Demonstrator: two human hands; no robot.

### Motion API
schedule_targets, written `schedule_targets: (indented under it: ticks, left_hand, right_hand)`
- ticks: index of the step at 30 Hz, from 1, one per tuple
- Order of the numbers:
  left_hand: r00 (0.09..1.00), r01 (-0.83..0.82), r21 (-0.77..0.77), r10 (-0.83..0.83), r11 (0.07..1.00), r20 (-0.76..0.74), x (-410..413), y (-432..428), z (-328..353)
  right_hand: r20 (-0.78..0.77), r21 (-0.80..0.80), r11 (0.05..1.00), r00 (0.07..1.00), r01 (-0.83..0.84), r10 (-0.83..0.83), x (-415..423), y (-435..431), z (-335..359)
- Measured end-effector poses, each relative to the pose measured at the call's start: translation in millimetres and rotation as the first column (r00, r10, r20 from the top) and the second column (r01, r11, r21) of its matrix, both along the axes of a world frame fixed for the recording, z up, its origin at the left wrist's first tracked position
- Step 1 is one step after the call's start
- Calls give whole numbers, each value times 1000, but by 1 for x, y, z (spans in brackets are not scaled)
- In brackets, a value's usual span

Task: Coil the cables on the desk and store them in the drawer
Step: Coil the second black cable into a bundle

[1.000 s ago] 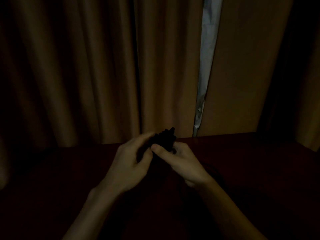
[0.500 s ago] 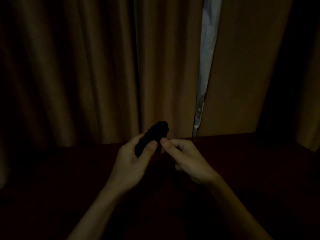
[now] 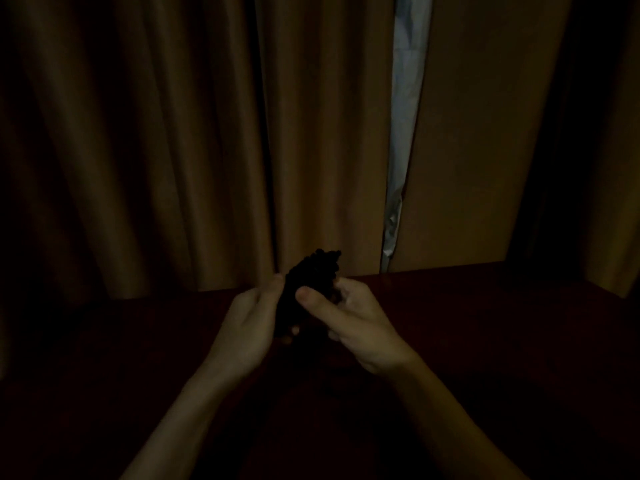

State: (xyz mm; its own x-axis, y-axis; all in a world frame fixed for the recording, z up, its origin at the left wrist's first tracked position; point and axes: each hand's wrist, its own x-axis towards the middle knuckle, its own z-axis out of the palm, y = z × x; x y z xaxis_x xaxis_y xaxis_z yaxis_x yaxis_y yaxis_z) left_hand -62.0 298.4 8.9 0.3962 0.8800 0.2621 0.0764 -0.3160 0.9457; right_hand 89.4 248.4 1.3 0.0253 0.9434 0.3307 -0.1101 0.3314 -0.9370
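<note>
1. Behind both hands, brown curtains (image 3: 173, 133) hang in soft, matte vertical folds, unchanged from half a second ago.
2. Under the hands and forearms lies the desk (image 3: 502, 323), a smooth, flat, dark reddish top. It is too dim to show any grain.
3. Reaching in from the lower left, the left hand (image 3: 249, 327) grips the coiled cable (image 3: 311, 278) from its left side. The fingers curl round behind it and the thumb stands up along its left edge. Half a second ago that thumb lay across the front of the bundle.
4. Opposite it, the right hand (image 3: 356, 323) has closed in. Earlier its fingertips were only just beside the bundle. Now its thumb lies across the front and its fingers curl round the right side, pinching the bundle.
5. Up and to the right of the right hand, a narrow pale strip (image 3: 401, 133) shows where two curtain panels part.
6. Between the two hands, held above the desk, the coiled cable is a black, bumpy, elongated bundle. It leans slightly to the right, and its knobbly top sticks out above the fingertips. The dark hides whether a loose end hangs below.
</note>
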Motion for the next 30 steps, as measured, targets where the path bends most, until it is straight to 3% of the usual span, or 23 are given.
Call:
schedule_targets:
  ticks: [2, 6, 9, 11, 12, 14, 17, 20, 23, 26, 30]
  left_hand:
    - [998, -66, 174, 63, 983, 21, 0, 1, -4]
    - [971, 48, 589, 100, 806, -216, 6, 2, -15]
    - [967, 37, 663, 140, 748, -211, 10, 3, -24]
    - [966, -35, 690, 200, 723, -161, 10, 4, -26]
    - [967, -89, 672, 224, 735, -118, 10, 5, -25]
    - [971, -191, 477, 237, 858, -39, 9, 7, -21]
    - [978, -184, 132, 168, 974, 120, 9, 8, -14]
    - [963, -143, -10, 141, 990, 228, 12, 4, -7]
    - [959, 10, -137, 29, 990, 281, 14, -4, 0]
    - [955, 161, -235, -91, 959, 282, 13, -11, 7]
    - [962, 195, -307, -121, 931, 245, 5, -6, 9]
  right_hand:
    - [-19, -17, 991, 991, 130, -130, -1, 1, 1]
    - [-21, -70, 956, 958, 285, -287, 0, 6, -1]
    - [63, -111, 935, 941, 337, -332, -2, 7, -4]
    - [149, -45, 927, 920, 371, -361, 1, 9, -4]
    - [233, 43, 921, 892, 387, -386, 4, 8, -2]
    - [352, 187, 922, 854, 338, -384, 7, 8, 0]
    - [379, 217, 940, 864, 264, -331, 8, 10, 0]
    - [316, 181, 924, 870, 336, -378, 9, 15, -9]
    - [125, -78, 986, 983, 148, -137, 12, 13, -13]
    - [2, 20, 995, 995, -98, 98, 12, 6, -11]
    - [39, 55, 995, 996, -83, 81, 3, 1, -3]
